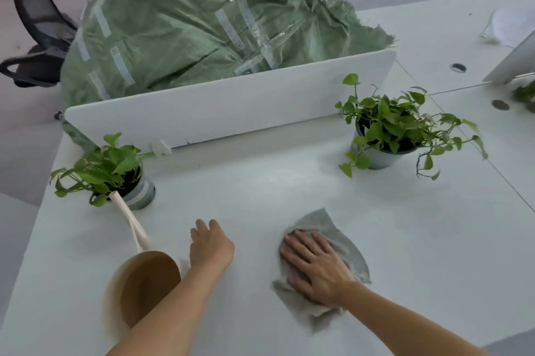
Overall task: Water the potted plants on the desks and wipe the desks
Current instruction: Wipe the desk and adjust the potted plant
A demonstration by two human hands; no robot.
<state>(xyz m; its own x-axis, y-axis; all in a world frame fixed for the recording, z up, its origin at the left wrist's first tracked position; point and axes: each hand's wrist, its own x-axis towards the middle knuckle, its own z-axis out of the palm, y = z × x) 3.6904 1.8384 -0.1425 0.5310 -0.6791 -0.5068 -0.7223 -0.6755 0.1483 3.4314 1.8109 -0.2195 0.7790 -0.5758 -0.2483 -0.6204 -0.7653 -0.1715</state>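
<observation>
White desk [260, 182] lies on near side of the white divider [231, 101]. Big green sack [188, 22] piled behind divider. R plant [388, 127], grey pot, stands just in front of divider's R end; L plant [107, 167] just in front of its L end. Tan watering can [144, 283] well in front of divider's L half, white spout reaching L plant's pot. Grey cloth [333, 228] on desk, well in front of divider's R half. R hand [315, 266] presses cloth, fingers straight & spread. L hand [211, 245] btwn can & cloth, loosely curled, holding nothing. Hands apart.
</observation>
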